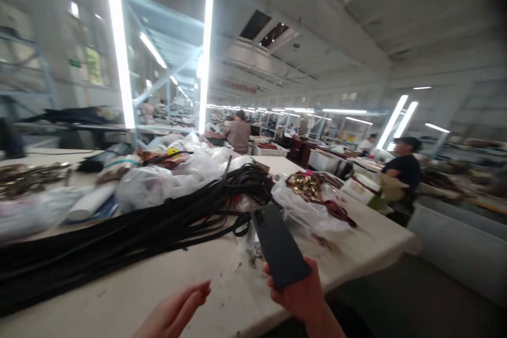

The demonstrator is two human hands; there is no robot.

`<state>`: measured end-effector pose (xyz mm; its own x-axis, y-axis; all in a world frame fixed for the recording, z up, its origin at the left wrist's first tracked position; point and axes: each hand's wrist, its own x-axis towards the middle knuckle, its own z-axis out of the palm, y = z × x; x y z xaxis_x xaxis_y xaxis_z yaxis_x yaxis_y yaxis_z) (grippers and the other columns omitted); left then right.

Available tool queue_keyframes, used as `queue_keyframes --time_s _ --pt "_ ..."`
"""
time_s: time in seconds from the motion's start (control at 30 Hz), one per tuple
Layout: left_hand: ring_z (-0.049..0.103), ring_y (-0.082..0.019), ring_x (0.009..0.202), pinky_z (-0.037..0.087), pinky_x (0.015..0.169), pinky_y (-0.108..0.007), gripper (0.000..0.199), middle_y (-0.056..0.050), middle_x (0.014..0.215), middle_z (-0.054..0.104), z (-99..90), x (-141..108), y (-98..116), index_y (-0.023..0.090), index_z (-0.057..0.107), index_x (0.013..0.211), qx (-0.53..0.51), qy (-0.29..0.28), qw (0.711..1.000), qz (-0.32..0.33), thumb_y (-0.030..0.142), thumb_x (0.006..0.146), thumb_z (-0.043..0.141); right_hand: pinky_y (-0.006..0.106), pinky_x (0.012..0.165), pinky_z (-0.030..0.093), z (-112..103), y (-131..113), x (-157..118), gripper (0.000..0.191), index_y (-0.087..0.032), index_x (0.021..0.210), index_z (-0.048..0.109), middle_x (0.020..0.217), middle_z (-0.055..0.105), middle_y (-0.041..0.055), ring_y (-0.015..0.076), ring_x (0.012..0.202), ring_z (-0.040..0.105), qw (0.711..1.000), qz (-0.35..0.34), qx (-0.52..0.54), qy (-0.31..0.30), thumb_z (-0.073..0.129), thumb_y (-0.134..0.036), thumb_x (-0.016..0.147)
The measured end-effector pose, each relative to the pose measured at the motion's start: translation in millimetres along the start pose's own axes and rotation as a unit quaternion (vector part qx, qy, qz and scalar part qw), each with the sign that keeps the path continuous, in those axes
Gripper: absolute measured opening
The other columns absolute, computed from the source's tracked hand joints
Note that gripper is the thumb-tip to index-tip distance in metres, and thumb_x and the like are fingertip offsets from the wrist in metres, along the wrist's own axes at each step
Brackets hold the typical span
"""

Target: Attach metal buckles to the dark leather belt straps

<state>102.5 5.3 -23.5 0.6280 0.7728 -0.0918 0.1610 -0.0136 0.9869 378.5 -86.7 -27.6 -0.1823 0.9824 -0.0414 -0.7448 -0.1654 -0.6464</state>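
A dark phone point(280, 247) is held in my right hand point(299, 288), its camera side facing me, with fingers wrapped round its lower edges. My left hand point(178, 306) is over the near part of the pale table point(222, 280), left of the phone and apart from it. Its fingers point to the right, pressed close together, and whether anything small is between their tips cannot be made out. Behind both hands, a long bundle of black straps point(130, 232) runs across the table, its looped ends just beyond the phone.
Clear plastic bags point(150, 185) lie behind the straps. Gold-coloured metal pieces point(304, 185) and reddish straps point(336, 211) sit on plastic at the right. A large grey bin point(459, 248) stands beyond the table's right edge, near a person in dark clothes point(404, 166).
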Motion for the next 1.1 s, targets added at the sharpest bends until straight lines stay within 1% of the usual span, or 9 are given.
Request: queue_keyframes --time_s 0.07,0.17,0.3,0.43,0.57,0.7,0.83,0.93,1.1 --pt "0.046 -0.028 0.115 0.034 0.099 -0.042 0.062 -0.006 0.119 0.057 -4.0 1.8 16.6 0.025 0.052 0.120 -0.149 -0.040 0.987 0.036 0.066 0.074 0.046 0.024 0.063 0.047 37.9 37.1 43.5 0.068 -0.013 0.100 0.057 0.097 0.062 0.0079 0.0137 0.074 0.060 0.989 0.078 0.065 -0.105 0.050 -0.067 0.059" --pt "0.041 -0.028 0.120 0.030 0.101 -0.042 0.070 -0.011 0.126 0.051 -18.5 10.9 33.8 0.018 0.049 0.123 -0.371 -0.096 0.916 0.116 0.069 0.076 0.038 0.020 0.055 0.046 80.5 89.0 89.1 0.062 -0.012 0.090 0.060 0.084 0.064 0.0053 0.0101 0.064 0.059 0.940 0.213 0.139 -0.225 0.050 -0.067 0.064" --pt "0.058 -0.022 0.095 0.046 0.080 -0.032 0.051 -0.009 0.100 0.062 -46.9 16.3 24.8 0.017 0.055 0.109 -0.452 0.071 0.883 0.108 0.057 0.078 0.051 0.019 0.052 0.045 100.2 126.5 125.2 0.037 -0.015 0.090 0.062 0.080 0.066 0.0022 0.0084 0.060 0.059 0.938 0.247 0.145 -0.195 0.053 -0.048 0.077" --pt "0.044 -0.008 0.042 0.032 0.036 -0.017 0.038 0.003 0.060 0.050 -65.5 27.2 1.8 0.016 0.054 0.088 -0.303 0.260 0.914 0.071 0.050 0.074 0.060 0.025 0.059 0.046 91.4 130.5 161.0 0.038 -0.013 0.104 0.060 0.091 0.067 0.0080 0.0140 0.066 0.062 0.982 0.140 0.018 -0.123 0.059 -0.040 0.077" --pt "0.035 -0.006 0.035 0.020 0.027 -0.014 0.039 0.006 0.054 0.042 -71.8 54.7 -17.6 0.016 0.052 0.085 -0.228 0.289 0.930 0.022 0.053 0.075 0.055 0.036 0.066 0.047 72.2 125.0 196.7 0.075 -0.007 0.106 0.057 0.091 0.066 0.0133 0.0221 0.072 0.063 0.972 0.199 0.029 -0.125 0.040 -0.072 0.073" --pt "0.036 -0.007 0.037 0.021 0.027 -0.014 0.042 0.006 0.055 0.040 -77.9 89.1 -34.5 0.017 0.052 0.091 -0.175 0.297 0.939 -0.002 0.056 0.077 0.049 0.039 0.068 0.047 48.0 125.6 228.3 0.072 -0.009 0.106 0.057 0.087 0.067 0.0107 0.0225 0.072 0.063 0.967 0.216 0.082 -0.104 0.036 -0.070 0.076" --pt "0.047 -0.010 0.048 0.033 0.033 -0.017 0.050 0.000 0.070 0.051 -82.2 116.4 -57.0 0.018 0.046 0.114 -0.113 0.325 0.939 0.025 0.055 0.080 0.045 0.040 0.070 0.047 21.6 128.0 251.6 0.068 -0.010 0.110 0.055 0.090 0.066 0.0106 0.0220 0.073 0.062 0.969 0.176 0.137 -0.110 0.034 -0.067 0.078" --pt "0.057 -0.020 0.088 0.051 0.063 -0.031 0.041 -0.011 0.107 0.053 -79.3 124.4 -78.5 0.018 0.042 0.119 0.061 0.367 0.921 0.114 0.042 0.086 0.043 0.040 0.075 0.047 5.8 123.6 260.4 0.068 -0.010 0.117 0.052 0.096 0.065 0.0114 0.0212 0.078 0.061 0.967 0.141 0.177 -0.118 0.033 -0.065 0.080" --pt "0.038 -0.023 0.120 0.034 0.099 -0.046 0.034 -0.012 0.126 0.045 -76.2 126.1 -95.3 0.020 0.040 0.120 0.331 0.322 0.851 0.249 0.021 0.087 0.043 0.038 0.081 0.045 -9.3 112.2 268.0 0.070 -0.008 0.119 0.051 0.098 0.064 0.0130 0.0206 0.084 0.059 0.969 0.099 0.205 -0.095 0.034 -0.063 0.080"
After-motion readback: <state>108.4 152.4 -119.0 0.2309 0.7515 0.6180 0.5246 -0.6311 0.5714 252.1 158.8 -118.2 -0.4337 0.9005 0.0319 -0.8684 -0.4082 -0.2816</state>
